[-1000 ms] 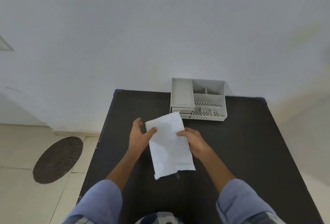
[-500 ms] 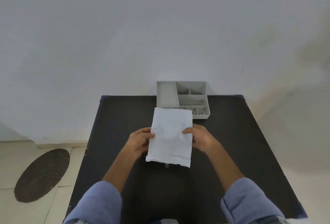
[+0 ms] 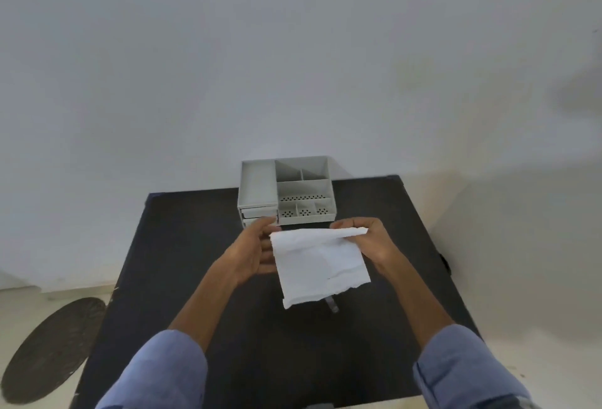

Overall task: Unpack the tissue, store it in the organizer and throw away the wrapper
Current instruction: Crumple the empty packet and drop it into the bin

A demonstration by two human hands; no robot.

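A white tissue (image 3: 319,265) hangs over the black table (image 3: 202,245), held by both hands at its top edge, which folds over toward me. My left hand (image 3: 257,247) grips the top left corner. My right hand (image 3: 368,239) pinches the top right corner. Behind the hands stands the grey organizer (image 3: 257,185), with a long left tray, several small compartments and two small drawers in front. A small clear scrap, perhaps the wrapper (image 3: 332,304), lies on the table under the tissue's lower edge, mostly hidden.
The table stands against a white wall (image 3: 293,50). A dark oval mat (image 3: 49,350) lies on the pale floor at the lower left. Blue sleeves (image 3: 156,372) cover both of my forearms near the bottom of the view.
Both hands have shifted from the tissue's sides to its top corners. The top edge now folds over, and the tissue hangs tilted.
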